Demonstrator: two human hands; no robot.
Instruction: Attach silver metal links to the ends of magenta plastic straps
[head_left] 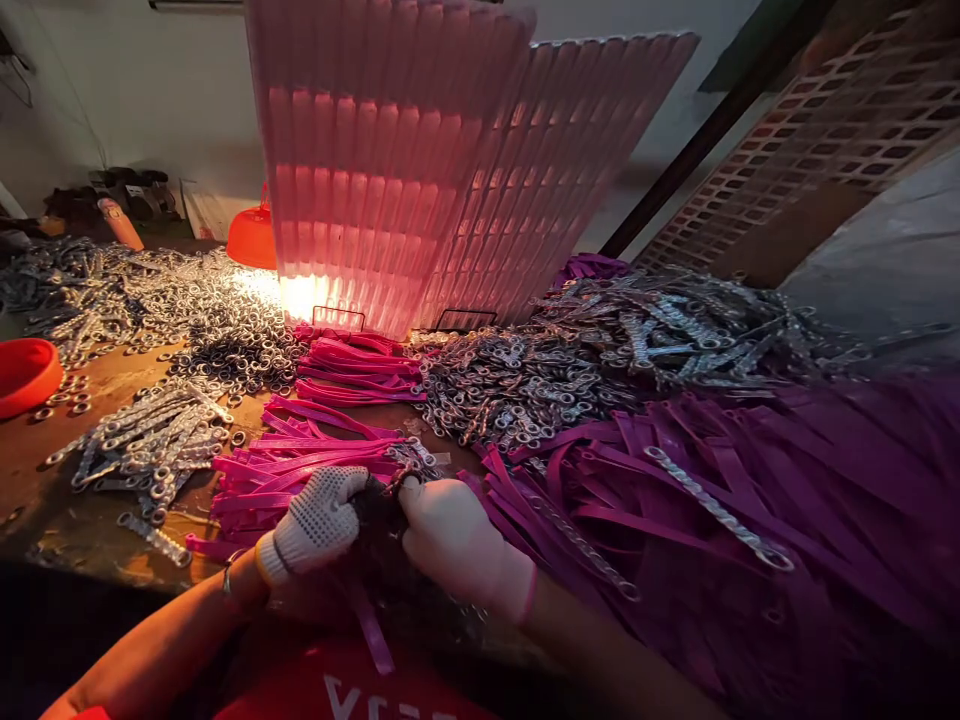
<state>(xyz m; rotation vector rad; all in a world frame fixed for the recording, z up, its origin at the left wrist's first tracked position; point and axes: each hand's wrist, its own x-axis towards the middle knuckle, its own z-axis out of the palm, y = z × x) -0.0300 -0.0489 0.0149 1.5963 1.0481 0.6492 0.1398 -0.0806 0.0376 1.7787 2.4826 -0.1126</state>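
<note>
Red shirt (300, 690) with pale lettering fills the bottom edge, a loose pink strap (371, 625) hanging just beyond it. Past that, both gloved hands nearly meet: the right hand (465, 535) pinches a small dark piece (403, 480); the left hand (316, 525) curls beside it, but I cannot tell what its fingers grip. Pink straps (262, 480) lie under and beyond the left hand. Purple straps (712, 470) crowd the right side. Leftward, bare counter (37, 510) runs from its front edge around silver strips (150, 445) to a red bowl (30, 375). Farther back, metal heaps (517, 385) close in before an orange lamp (253, 240) and ribbed clear panels (375, 150).
</note>
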